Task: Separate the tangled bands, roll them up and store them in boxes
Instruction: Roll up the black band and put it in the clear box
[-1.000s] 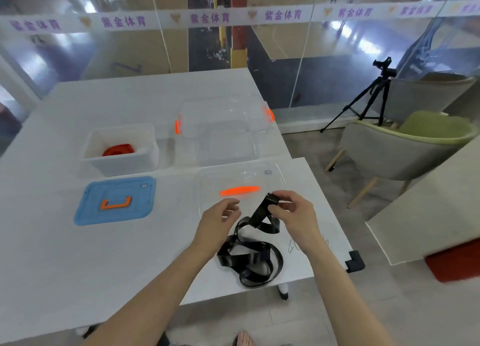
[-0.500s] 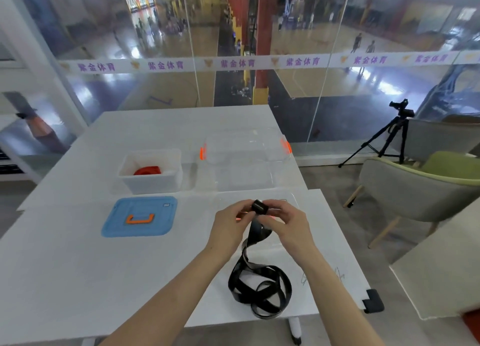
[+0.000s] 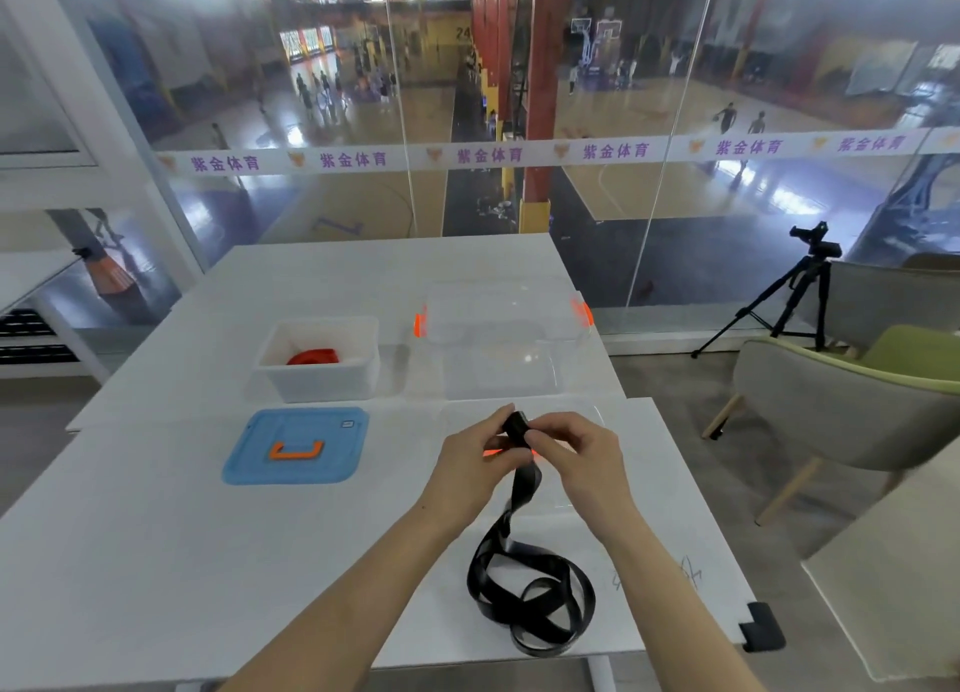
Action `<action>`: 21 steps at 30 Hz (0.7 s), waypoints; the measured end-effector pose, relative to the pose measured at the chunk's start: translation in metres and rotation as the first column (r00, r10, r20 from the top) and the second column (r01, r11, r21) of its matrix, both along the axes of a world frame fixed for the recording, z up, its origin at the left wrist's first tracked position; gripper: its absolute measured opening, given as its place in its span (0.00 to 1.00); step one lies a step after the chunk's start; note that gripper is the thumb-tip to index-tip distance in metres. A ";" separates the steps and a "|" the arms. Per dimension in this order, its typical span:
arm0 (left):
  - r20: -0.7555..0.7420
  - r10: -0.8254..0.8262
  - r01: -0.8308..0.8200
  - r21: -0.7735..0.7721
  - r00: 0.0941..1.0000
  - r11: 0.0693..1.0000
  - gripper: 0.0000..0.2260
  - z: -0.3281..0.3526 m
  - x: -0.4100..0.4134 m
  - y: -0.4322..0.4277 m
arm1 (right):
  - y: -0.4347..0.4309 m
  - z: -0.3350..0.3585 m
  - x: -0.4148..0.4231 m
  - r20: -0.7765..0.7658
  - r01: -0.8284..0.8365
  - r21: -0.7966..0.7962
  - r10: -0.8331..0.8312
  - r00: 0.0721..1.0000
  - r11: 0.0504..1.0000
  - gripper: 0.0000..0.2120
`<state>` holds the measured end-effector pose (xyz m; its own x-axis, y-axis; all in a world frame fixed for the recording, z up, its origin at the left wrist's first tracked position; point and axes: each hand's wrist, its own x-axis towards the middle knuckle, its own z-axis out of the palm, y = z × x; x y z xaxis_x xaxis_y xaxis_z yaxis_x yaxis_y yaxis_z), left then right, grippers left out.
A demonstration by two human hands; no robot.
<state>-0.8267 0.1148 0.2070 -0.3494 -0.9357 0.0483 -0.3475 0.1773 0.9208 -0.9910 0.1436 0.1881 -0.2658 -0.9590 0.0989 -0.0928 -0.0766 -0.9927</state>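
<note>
A black band [image 3: 524,582] hangs from a small rolled-up end at my fingertips down to loose loops on the white table [image 3: 130,561]. My left hand [image 3: 475,463] and my right hand [image 3: 576,457] both pinch the rolled end, held above the table. A red band [image 3: 312,356], rolled up, lies in the open white box [image 3: 319,379] at the back left. An empty clear box [image 3: 501,348] with orange latches stands to the right of it.
A blue lid [image 3: 296,447] with an orange handle lies flat in front of the white box. A clear lid [image 3: 587,483] lies under my hands. A glass wall runs behind the table. A chair [image 3: 841,411] and a tripod [image 3: 795,291] stand to the right.
Both hands have come together on the band's end and rolled it into a small coil. The hanging strip has straightened and the loose loops have drawn in. The camera has tilted upward.
</note>
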 end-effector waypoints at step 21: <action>-0.336 0.108 -0.119 -0.014 0.936 0.993 0.12 0.076 0.010 -0.041 | -0.039 0.024 0.012 0.086 -0.217 -0.067 0.223 0.971 0.974 0.10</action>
